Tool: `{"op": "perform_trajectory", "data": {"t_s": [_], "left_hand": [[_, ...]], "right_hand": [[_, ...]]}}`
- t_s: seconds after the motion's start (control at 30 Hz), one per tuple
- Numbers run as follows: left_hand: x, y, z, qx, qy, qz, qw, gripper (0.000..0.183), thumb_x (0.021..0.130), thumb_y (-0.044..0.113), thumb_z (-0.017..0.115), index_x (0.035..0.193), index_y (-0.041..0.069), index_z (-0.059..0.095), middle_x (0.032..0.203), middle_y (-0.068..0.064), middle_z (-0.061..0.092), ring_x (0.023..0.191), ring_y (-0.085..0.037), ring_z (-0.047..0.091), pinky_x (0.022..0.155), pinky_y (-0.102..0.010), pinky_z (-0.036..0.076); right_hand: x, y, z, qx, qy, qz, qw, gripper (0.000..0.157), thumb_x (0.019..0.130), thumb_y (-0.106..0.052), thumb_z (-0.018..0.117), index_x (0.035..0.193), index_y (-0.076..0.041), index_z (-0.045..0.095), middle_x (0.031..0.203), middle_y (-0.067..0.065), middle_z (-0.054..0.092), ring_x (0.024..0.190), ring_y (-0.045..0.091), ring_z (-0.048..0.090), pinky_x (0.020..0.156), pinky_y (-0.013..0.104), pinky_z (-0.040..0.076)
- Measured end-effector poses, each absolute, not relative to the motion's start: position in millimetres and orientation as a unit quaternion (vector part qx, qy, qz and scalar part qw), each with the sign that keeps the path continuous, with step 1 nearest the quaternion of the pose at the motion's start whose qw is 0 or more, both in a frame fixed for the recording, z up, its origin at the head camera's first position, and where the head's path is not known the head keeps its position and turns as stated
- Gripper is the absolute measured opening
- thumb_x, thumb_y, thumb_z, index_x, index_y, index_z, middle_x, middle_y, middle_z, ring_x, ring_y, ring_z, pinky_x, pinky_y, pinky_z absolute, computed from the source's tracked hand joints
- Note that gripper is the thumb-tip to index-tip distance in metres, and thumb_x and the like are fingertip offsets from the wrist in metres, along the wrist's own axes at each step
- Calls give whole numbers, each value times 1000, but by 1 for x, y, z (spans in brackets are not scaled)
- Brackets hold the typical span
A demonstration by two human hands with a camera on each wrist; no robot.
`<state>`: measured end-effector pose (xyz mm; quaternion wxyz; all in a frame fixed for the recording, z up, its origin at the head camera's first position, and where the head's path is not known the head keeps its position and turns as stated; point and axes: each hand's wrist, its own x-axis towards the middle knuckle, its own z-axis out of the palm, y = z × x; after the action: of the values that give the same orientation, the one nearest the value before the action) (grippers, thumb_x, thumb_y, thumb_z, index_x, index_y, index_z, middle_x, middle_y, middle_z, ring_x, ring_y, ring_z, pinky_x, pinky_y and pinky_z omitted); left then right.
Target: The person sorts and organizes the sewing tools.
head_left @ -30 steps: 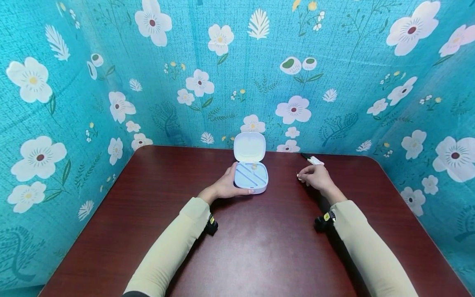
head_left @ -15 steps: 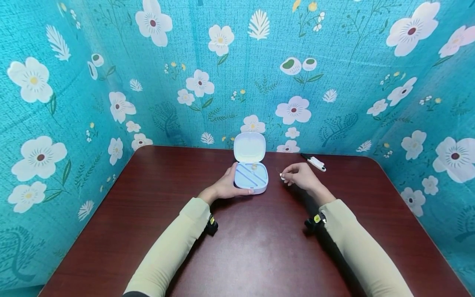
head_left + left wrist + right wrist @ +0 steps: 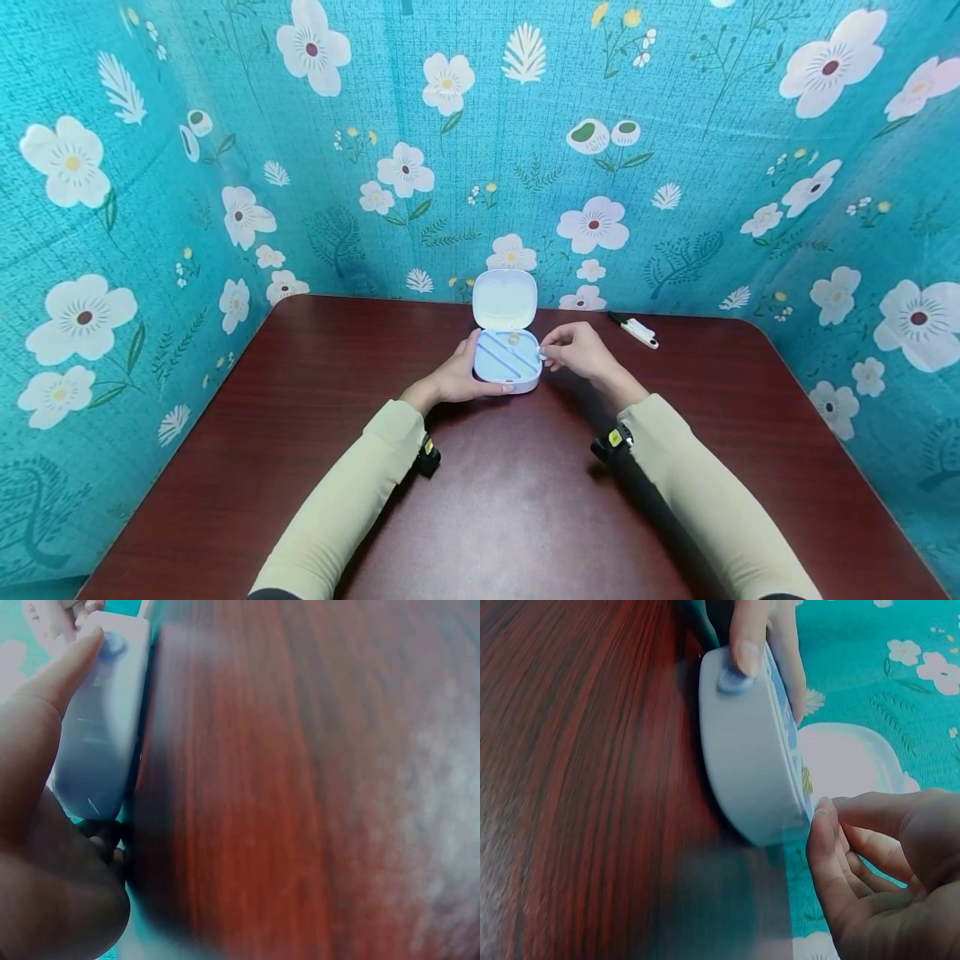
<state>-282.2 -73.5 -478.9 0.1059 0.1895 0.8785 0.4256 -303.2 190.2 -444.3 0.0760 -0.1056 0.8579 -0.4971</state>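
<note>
A small pale-blue jewellery box (image 3: 501, 367) stands on the table with its white lid (image 3: 505, 300) raised at the back. My left hand (image 3: 452, 374) grips its left side, the thumb lying along the front by the round catch (image 3: 733, 681). Diagonal dividers cross the inside, and a small gold-coloured piece (image 3: 513, 338) lies near the back. At the box's right rim is my right hand (image 3: 581, 350), pinching a small white piece (image 3: 542, 355) between thumb and forefinger. Those fingertips mostly hide the piece in the right wrist view.
A slim white and black tool (image 3: 637, 330) lies at the back right of the dark red wooden table (image 3: 480, 517). Floral blue cloth (image 3: 420, 233) hangs close behind the table's back edge and along both sides.
My right hand has moved left from beside the white and black tool to the box's right rim, carrying the small white piece. The left hand and the box have stayed in place.
</note>
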Motion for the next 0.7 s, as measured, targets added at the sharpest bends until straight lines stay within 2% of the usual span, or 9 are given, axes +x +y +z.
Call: {"op": "perform_trajectory", "data": {"t_s": [0.17,0.43,0.7], "left_hand": [[-282,-73,-479,194,876,428,103,117,78,48,88,161,15,13,153,-13,33,137,-26,37,114,-46,35],[-282,-74,-478,194,876,428,104,118,78,48,88,162,15,11,154,-13,32,138,-25,36,114,-46,35],[-281,-74,-479,194,877,428,100,118,78,47,88,161,15,12,153,-14,34,137,-26,38,113,-45,36]], "right_hand": [[-303,176,-439,-108,870,-477,56,10,94,-3,70,98,6,73,87,18,72,68,23,69,76,52,60],[-304,165,-443,-113,908,-404,-6,7,94,-3,68,94,1,74,84,13,72,65,23,68,60,33,58],[-303,152,-446,-117,935,-330,-49,9,93,-6,69,95,-1,76,90,12,74,79,23,65,68,34,55]]}}
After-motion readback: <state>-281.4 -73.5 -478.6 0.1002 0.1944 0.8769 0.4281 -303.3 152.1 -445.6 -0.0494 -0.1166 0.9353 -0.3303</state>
